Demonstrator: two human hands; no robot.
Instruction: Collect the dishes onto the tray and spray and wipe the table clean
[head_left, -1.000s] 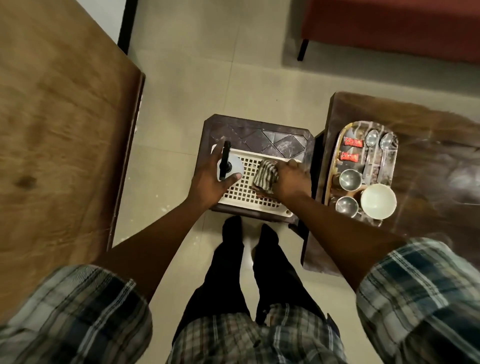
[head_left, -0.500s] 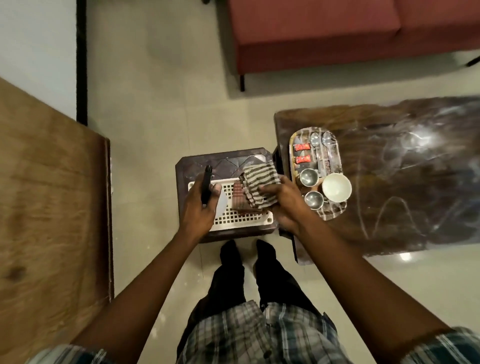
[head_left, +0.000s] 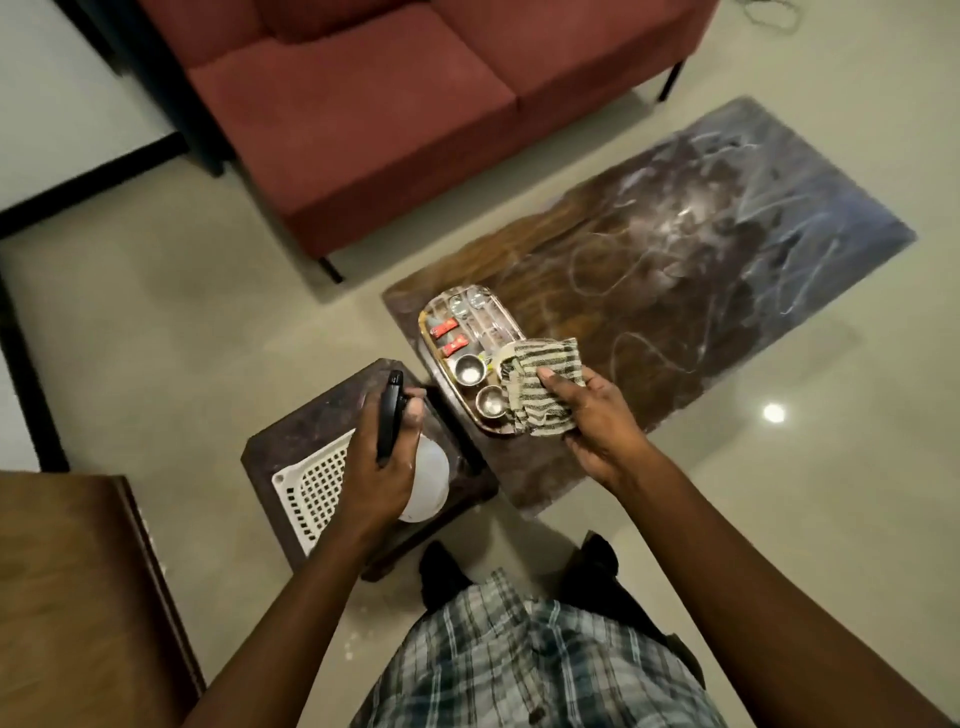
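Two cups (head_left: 470, 370) in tray (head_left: 425, 328); left hand (head_left: 376, 467) grips spray bottle (head_left: 431, 467), right hand (head_left: 597, 415) grips cloth (head_left: 535, 415).

left hand (head_left: 382, 467) grips spray bottle (head_left: 426, 478) | right hand (head_left: 597, 421) holds striped cloth (head_left: 540, 384) over tray (head_left: 441, 364)

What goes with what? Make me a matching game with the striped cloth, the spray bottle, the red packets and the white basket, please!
Things:
1. striped cloth
2. spray bottle
3. red packets
4. white basket

Places:
a. on the tray
b. held in the left hand
c. on the small dark stool
d. held in the right hand

Right pairs: 1-d, 2-b, 3-a, 4-c.
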